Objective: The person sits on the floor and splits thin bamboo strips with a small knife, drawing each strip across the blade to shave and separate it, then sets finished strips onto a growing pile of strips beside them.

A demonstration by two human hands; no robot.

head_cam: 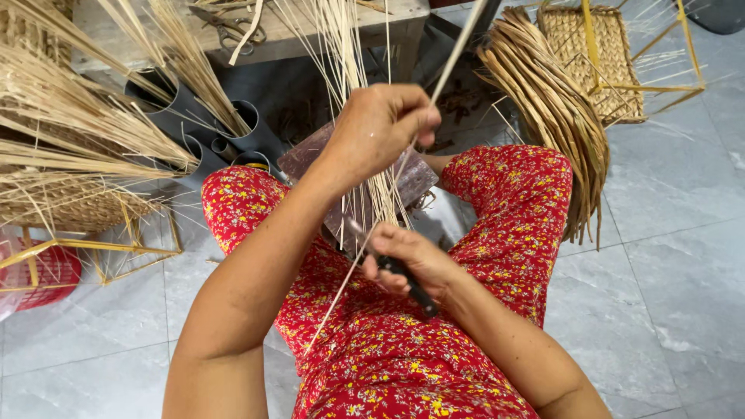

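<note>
Pale cane strip (454, 54) runs from left hand (380, 128) to right hand (407, 264).

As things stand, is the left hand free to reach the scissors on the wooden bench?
Probably not: the left hand is closed around a rattan strip, and the scissors lie beyond upright strands.

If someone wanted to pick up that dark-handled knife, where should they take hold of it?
By the black handle of the knife, coming from the lap side. The right hand holds it there now, with the blade end pointing up toward the thin cane strip that the left hand pinches. That keeps fingers behind the edge.
</note>
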